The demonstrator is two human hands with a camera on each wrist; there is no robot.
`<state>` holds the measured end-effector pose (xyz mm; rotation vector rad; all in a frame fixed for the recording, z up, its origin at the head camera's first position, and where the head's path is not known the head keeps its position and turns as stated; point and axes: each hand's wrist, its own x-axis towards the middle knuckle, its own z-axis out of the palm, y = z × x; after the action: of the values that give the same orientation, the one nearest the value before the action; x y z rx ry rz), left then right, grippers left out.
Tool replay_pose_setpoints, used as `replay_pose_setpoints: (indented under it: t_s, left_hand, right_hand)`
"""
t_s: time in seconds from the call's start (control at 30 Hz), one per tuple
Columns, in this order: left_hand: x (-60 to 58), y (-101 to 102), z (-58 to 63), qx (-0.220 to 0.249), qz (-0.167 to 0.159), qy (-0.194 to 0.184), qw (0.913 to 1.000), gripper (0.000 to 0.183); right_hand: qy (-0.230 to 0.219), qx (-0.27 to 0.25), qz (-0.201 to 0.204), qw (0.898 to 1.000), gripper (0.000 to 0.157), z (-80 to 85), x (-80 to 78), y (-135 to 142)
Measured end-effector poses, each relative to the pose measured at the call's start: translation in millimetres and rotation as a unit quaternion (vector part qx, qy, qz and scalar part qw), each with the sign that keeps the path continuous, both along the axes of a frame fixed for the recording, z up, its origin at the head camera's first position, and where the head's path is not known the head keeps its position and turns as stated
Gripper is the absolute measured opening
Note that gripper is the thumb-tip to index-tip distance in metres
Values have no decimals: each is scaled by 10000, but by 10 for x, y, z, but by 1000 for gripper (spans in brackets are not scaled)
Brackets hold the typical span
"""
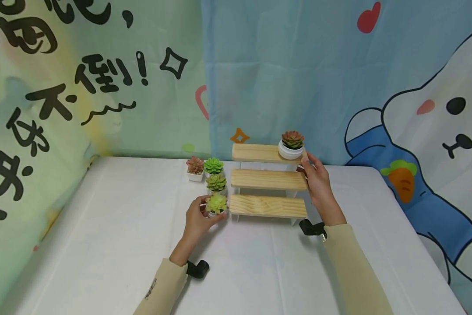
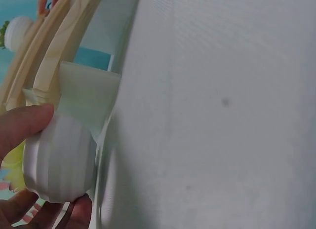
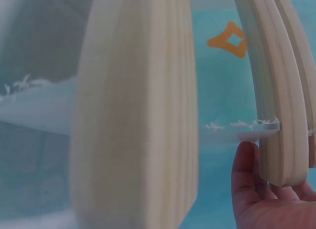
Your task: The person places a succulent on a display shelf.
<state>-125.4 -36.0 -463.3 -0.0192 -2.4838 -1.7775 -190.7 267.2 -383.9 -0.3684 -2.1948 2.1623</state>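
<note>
My left hand (image 1: pixel 197 218) grips a green potted succulent (image 1: pixel 216 203) beside the left end of the lowest shelf. In the left wrist view its white ribbed pot (image 2: pixel 61 160) is between thumb and fingers, close to the tabletop. My right hand (image 1: pixel 319 186) holds the right end of a three-tier wooden display stand (image 1: pixel 267 179). The right wrist view shows the fingers (image 3: pixel 244 174) around the end of a board, partly hidden behind it. On the top tier's right end sits a reddish succulent (image 1: pixel 292 141) in a white round pot.
Behind the held plant stand two more green succulents (image 1: pixel 216 182) in a row, beside the stand's left end. A reddish succulent (image 1: pixel 195 166) in a square white pot is to their left. White cloth (image 1: pixel 121 236) covers the table, and printed curtains (image 1: pixel 279 78) hang behind it.
</note>
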Motion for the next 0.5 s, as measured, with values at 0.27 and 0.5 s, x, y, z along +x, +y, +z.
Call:
replay_pose_setpoints:
  t_s: [0.27,0.5]
  left_hand:
    - [19,-13,55,77,46,169,9998,61]
    - [35,-1,150,361,220,348,9985,61]
  right_hand:
    - [54,45,50,10000,64,-16,10,20]
    - [-61,40,-10,10000,62,-7,3,-1]
